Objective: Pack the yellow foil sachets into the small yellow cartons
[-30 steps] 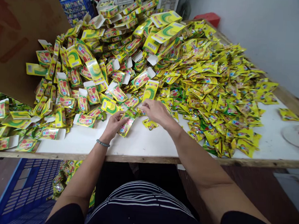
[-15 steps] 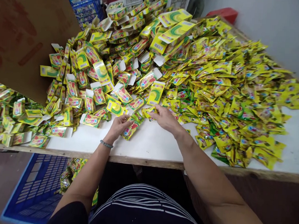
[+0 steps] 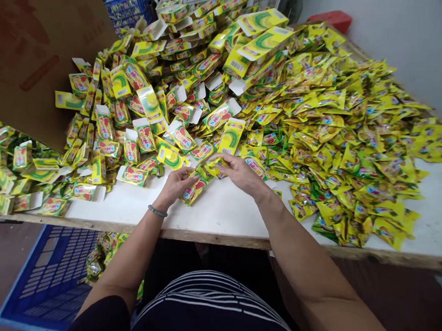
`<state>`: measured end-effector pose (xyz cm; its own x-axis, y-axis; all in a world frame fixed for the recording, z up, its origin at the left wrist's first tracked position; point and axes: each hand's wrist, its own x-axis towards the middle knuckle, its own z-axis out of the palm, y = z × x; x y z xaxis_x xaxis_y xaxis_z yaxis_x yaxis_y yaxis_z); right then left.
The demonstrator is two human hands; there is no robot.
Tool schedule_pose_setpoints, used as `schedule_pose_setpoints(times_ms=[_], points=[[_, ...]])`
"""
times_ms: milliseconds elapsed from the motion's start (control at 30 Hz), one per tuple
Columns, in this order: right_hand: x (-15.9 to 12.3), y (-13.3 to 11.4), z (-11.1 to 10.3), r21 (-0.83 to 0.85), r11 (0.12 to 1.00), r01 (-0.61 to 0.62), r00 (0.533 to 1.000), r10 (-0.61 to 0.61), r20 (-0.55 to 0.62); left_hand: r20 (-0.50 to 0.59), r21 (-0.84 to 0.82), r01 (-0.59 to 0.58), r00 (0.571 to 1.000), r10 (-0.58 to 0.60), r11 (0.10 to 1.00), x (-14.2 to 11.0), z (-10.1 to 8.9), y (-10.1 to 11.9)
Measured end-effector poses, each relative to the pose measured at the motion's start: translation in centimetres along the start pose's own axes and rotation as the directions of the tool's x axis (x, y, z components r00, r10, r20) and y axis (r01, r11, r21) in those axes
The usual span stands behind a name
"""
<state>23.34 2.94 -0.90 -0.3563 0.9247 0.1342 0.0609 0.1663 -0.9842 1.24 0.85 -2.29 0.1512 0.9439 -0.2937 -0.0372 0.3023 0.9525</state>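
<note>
My left hand (image 3: 176, 185), with a beaded bracelet at the wrist, is closed on a small green and yellow carton (image 3: 195, 188). The carton is tilted just above or on the white tabletop (image 3: 221, 213). To its right, my right hand (image 3: 241, 173) pinches a yellow sachet (image 3: 213, 171) close to the carton's upper end. The fingers partly cover the sachet, and whether its tip is inside the carton cannot be made out. Beyond the hands, a yellow carton (image 3: 231, 136) with a white flap rests against the pile.
A heap of small cartons (image 3: 145, 105) spreads over the left and middle. Yellow sachets (image 3: 344, 139) pile up on the right. A large cardboard box (image 3: 35, 62) leans in at upper left. Below the table's wooden edge stands a blue crate (image 3: 54, 275) with packets beside it.
My right hand has shifted slightly left and up with the sachet, nearer to the carton's upper end. My left hand keeps hold of the carton in about the same place.
</note>
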Motion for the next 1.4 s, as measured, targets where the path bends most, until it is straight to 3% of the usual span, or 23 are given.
schedule_pose_setpoints(times_ms=[200,333,467,633,833,1133,1267,1400], points=[[0.0,0.9,0.1,0.057,0.998,-0.042,0.995,0.047,-0.090,0.026,0.089,-0.010,1.000,0.007,0.996,0.0,-0.3,-0.2],[0.0,0.4,0.0,0.015,1.000,-0.004,0.999,0.005,-0.038,0.039,0.125,-0.003,0.999,-0.002,0.992,-0.1,-0.4,-0.3],[0.1,-0.4,0.2,-0.122,0.992,0.031,0.999,-0.027,0.032,0.121,0.162,0.008,0.992,-0.028,0.987,-0.3,-0.3,-0.1],[0.5,-0.8,0.5,-0.307,0.952,0.022,0.999,-0.014,0.029,0.221,0.130,0.046,0.972,-0.074,0.990,-0.8,-0.1,0.7],[0.4,-1.1,0.4,-0.334,0.939,0.075,0.988,-0.025,0.152,0.186,0.099,0.063,0.979,-0.081,0.993,-0.8,0.1,0.9],[0.5,-0.4,1.7,-0.452,0.892,0.022,0.993,0.032,0.112,0.166,0.109,0.024,0.985,-0.042,0.994,-0.5,0.0,-0.1],[0.4,-0.9,1.0,-0.407,0.913,0.012,0.988,0.051,0.143,0.160,0.065,0.024,0.986,-0.035,0.998,-0.6,0.0,0.1],[0.1,-1.1,1.4,-0.494,0.868,0.048,0.982,0.048,0.180,0.178,0.092,0.029,0.983,-0.045,0.995,-0.6,-0.1,-0.1]])
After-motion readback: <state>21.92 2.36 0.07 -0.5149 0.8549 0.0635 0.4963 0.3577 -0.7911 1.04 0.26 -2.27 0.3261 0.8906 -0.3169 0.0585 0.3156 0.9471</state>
